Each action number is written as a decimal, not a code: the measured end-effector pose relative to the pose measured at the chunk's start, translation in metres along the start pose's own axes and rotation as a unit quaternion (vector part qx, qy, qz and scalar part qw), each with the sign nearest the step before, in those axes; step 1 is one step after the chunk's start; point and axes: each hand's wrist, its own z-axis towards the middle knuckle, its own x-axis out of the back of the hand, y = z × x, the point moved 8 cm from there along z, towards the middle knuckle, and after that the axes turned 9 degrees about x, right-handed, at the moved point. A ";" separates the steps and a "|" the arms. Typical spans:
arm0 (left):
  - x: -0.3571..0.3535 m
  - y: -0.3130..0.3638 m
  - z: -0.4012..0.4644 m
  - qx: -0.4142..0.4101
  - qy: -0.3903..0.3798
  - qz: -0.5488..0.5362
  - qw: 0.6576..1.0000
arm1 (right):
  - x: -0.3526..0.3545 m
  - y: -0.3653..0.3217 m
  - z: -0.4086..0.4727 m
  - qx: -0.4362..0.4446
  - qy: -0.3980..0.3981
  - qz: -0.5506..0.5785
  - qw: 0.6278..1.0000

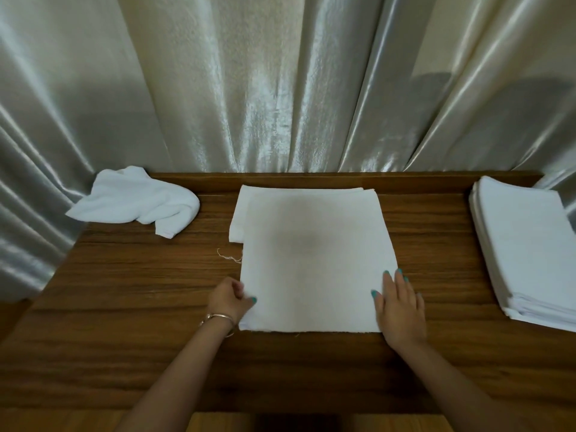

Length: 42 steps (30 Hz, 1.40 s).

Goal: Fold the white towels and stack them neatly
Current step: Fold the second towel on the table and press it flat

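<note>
The folded white towel (314, 260) lies flat at the middle of the wooden table (124, 307), its long axis running from the near edge away toward the curtain, with an under layer peeking out along its far and left sides. Its surface is plain and slightly rough, greyed at the centre by a soft shadow; a loose thread (229, 255) trails from its left edge. The left hand (229, 299) pinches the near left edge, fingers curled closed on the cloth. The right hand (400, 310) rests flat on the near right corner, fingers spread. A crumpled towel (134, 199) sits at far left. A stack of folded towels (526, 247) at right is cut off by the frame. A satin curtain (280, 88) hangs behind.
</note>
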 end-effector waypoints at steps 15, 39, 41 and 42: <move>-0.010 0.009 -0.026 -0.007 -0.030 0.035 0.999 | 0.000 0.000 -0.001 0.001 -0.021 0.005 1.000; -0.013 -0.016 -0.024 0.072 -0.021 -0.035 0.997 | 0.034 0.023 -0.002 -0.145 0.009 0.224 0.964; -0.008 -0.010 -0.025 0.060 -0.033 -0.080 0.995 | 0.033 0.028 -0.005 -0.171 -0.033 0.257 0.950; -0.007 -0.009 -0.028 0.072 -0.052 -0.110 0.990 | 0.032 0.029 -0.006 -0.174 -0.054 0.273 0.945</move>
